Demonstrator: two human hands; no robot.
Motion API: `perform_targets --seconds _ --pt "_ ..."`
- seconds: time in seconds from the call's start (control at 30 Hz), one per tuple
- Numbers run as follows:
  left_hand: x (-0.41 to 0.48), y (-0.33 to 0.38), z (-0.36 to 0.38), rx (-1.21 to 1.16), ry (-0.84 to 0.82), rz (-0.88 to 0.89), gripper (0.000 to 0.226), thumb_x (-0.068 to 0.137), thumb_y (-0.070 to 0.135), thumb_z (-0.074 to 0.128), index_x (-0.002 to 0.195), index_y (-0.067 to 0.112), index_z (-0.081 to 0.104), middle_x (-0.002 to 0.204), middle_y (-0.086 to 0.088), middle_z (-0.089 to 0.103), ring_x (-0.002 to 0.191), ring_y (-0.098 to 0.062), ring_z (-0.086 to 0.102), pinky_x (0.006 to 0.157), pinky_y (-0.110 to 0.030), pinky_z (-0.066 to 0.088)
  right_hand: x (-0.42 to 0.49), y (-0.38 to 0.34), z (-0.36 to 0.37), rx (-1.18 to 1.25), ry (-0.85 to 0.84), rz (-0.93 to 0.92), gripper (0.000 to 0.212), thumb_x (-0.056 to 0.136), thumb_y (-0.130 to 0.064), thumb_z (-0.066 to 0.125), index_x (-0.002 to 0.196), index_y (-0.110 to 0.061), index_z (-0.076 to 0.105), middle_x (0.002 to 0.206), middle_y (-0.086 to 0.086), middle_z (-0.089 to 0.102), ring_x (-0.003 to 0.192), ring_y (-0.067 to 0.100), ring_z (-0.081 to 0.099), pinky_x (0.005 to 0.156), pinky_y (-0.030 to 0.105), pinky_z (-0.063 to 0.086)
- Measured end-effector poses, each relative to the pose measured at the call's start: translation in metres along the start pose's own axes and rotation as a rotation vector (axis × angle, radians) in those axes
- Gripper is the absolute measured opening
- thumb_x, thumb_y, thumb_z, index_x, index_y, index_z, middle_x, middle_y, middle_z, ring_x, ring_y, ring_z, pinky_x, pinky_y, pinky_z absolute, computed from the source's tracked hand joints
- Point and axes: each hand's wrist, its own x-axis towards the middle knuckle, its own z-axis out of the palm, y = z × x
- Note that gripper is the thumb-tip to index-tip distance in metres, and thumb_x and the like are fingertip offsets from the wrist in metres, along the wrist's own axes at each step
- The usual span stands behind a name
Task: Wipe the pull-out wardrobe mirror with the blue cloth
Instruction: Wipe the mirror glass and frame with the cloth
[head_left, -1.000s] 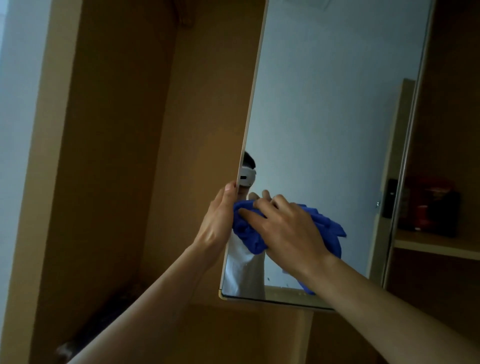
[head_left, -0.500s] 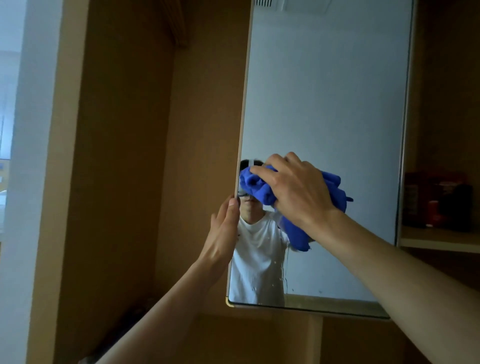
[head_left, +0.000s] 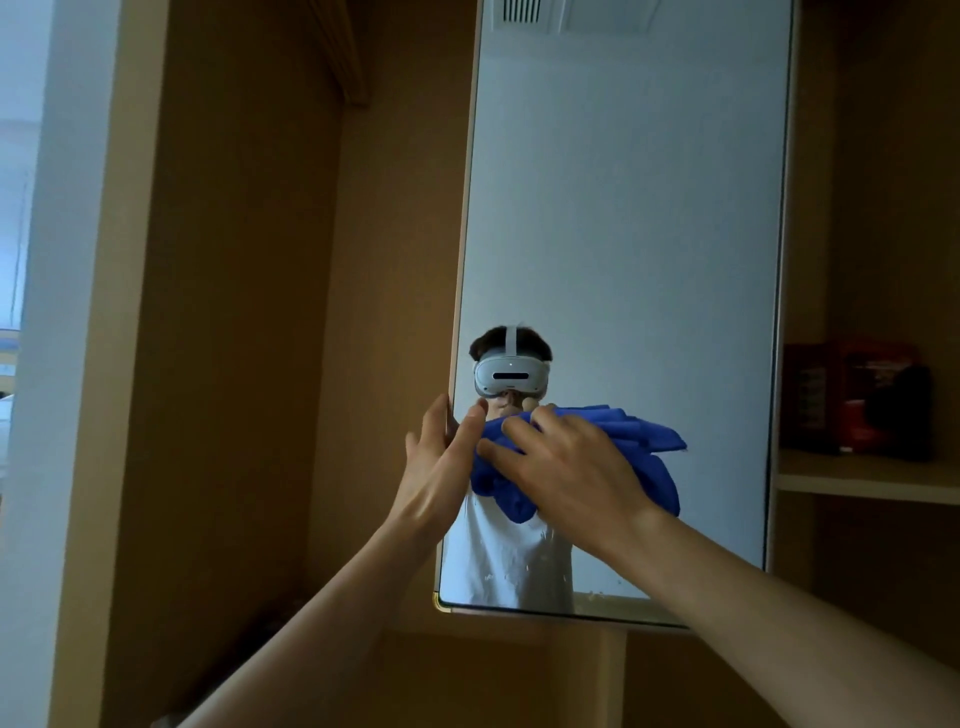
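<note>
One left hand (head_left: 436, 478) pinches the single mirror (head_left: 623, 234) by its left edge, thumb in front, while one right hand (head_left: 571, 467) presses one bunched blue cloth (head_left: 644, 436) to the glass, fingers spread.

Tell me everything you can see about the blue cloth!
The blue cloth is deep, bright blue and looks soft, like a towel. It is bunched into folds, not spread flat. The right hand presses it against the lower left part of the mirror, fingers spread over it. Folds stick out to the right of the hand, and a lump hangs below. Its reflection blurs where it ends.
</note>
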Motion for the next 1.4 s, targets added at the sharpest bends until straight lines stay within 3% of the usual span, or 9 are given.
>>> perform_targets --seconds 0.23,0.37,0.47,0.6,0.73,0.87,1.1,1.3,1.4 --pt "-0.001 -0.001 0.0 0.077 -0.043 -0.026 0.081 0.093 0.073 0.05 0.157 0.03 0.025 0.159 -0.013 0.027 0.142 -0.034 0.034 0.116 -0.055 0.032 0.011 0.043 -0.023 -0.049 0.065 0.11 0.048 0.086 -0.009 0.048 0.131 -0.022 0.051 0.117 0.006 0.058 0.1 0.028 0.053 0.08 0.04 0.049" --pt "-0.004 -0.003 0.003 0.087 -0.034 -0.042 0.085 0.093 0.067 0.058 0.16 0.044 0.01 0.161 0.0 0.019 0.144 -0.034 0.034 0.114 -0.054 0.034 0.026 0.078 -0.036 -0.042 0.089 0.239 0.051 0.084 -0.013 0.058 0.133 -0.028 0.051 0.114 0.001 0.056 0.098 0.024 0.05 0.071 0.035 0.041" --pt "-0.006 -0.007 0.004 0.092 -0.03 -0.039 0.088 0.093 0.057 0.064 0.16 0.046 0.007 0.16 0.0 0.019 0.144 -0.035 0.035 0.117 -0.057 0.035 0.028 0.079 -0.036 -0.021 0.064 0.266 0.049 0.082 -0.013 0.059 0.128 -0.029 0.054 0.109 0.0 0.056 0.094 0.024 0.05 0.066 0.034 0.035" --pt "-0.009 -0.008 0.005 0.067 -0.039 -0.028 0.097 0.088 0.059 0.069 0.16 0.046 0.006 0.149 0.007 0.024 0.143 -0.029 0.034 0.117 -0.055 0.035 0.004 0.059 -0.025 0.045 0.026 0.184 0.041 0.081 -0.008 0.053 0.117 -0.024 0.06 0.104 0.002 0.059 0.091 0.027 0.053 0.066 0.038 0.043" --pt "-0.012 -0.005 0.007 0.087 -0.036 -0.044 0.106 0.074 0.064 0.062 0.161 0.044 0.005 0.154 0.002 0.023 0.141 -0.032 0.038 0.115 -0.055 0.037 -0.033 0.035 -0.01 0.05 -0.009 0.124 0.044 0.08 -0.004 0.069 0.12 -0.022 0.061 0.109 0.008 0.065 0.093 0.028 0.059 0.07 0.037 0.053" --pt "-0.019 -0.002 0.012 0.117 -0.023 -0.042 0.108 0.072 0.063 0.061 0.161 0.041 0.004 0.158 -0.001 0.021 0.14 -0.033 0.04 0.114 -0.054 0.039 -0.046 0.032 -0.003 0.024 -0.04 0.059 0.04 0.084 -0.004 0.068 0.118 -0.022 0.057 0.115 0.008 0.062 0.097 0.03 0.058 0.075 0.039 0.055" --pt "-0.018 0.0 0.013 0.173 0.003 -0.047 0.098 0.092 0.049 0.07 0.163 0.034 0.003 0.16 -0.003 0.022 0.147 -0.034 0.03 0.118 -0.06 0.033 -0.021 0.072 -0.021 0.005 0.009 0.196 0.048 0.088 -0.009 0.055 0.132 -0.029 0.049 0.123 -0.002 0.055 0.102 0.023 0.049 0.081 0.037 0.049" --pt "-0.018 -0.001 0.015 0.204 -0.015 -0.044 0.098 0.093 0.05 0.068 0.163 0.035 0.001 0.162 -0.004 0.02 0.145 -0.034 0.035 0.119 -0.057 0.034 -0.007 0.111 -0.034 0.007 0.099 0.367 0.058 0.086 -0.012 0.063 0.138 -0.031 0.047 0.117 0.0 0.055 0.1 0.025 0.05 0.069 0.035 0.043" --pt "-0.018 -0.004 0.014 0.206 -0.02 -0.033 0.102 0.089 0.054 0.07 0.162 0.035 0.001 0.161 -0.005 0.021 0.143 -0.036 0.036 0.117 -0.059 0.035 -0.017 0.098 -0.026 0.041 0.085 0.316 0.057 0.084 -0.009 0.06 0.136 -0.03 0.05 0.115 0.0 0.057 0.098 0.025 0.05 0.07 0.036 0.042"
